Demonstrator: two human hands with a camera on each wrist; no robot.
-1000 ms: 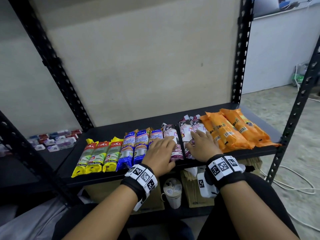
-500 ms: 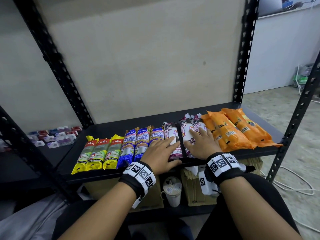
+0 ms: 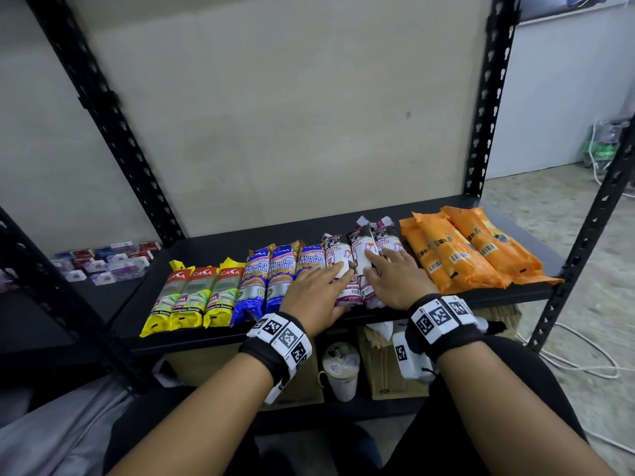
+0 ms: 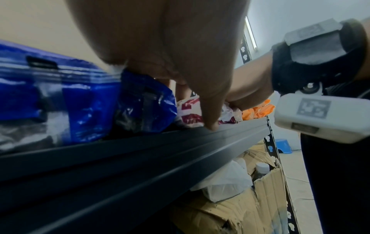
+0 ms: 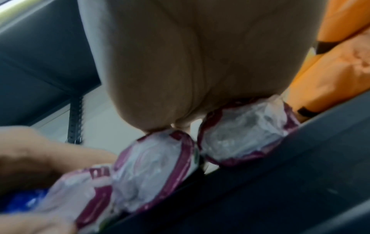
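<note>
Your left hand [image 3: 314, 293] and right hand [image 3: 395, 283] lie flat on the purple packs [image 3: 336, 250]. All fingers are straight, slightly apart.

A black metal shelving rack [image 3: 489, 97] with perforated uprights stands against a plain beige wall [image 3: 292, 115], with a white wall [image 3: 556, 97] farther back on the right, a speckled grey concrete floor [image 3: 536, 201], cardboard boxes [image 3: 385, 372] under its shelf and a blue plastic stool [image 4: 283, 146] beyond.

Head view down onto the shelf [image 3: 213, 245]; wrist views low, close at its front edge; purple packs [image 3: 358, 248] in all.
</note>
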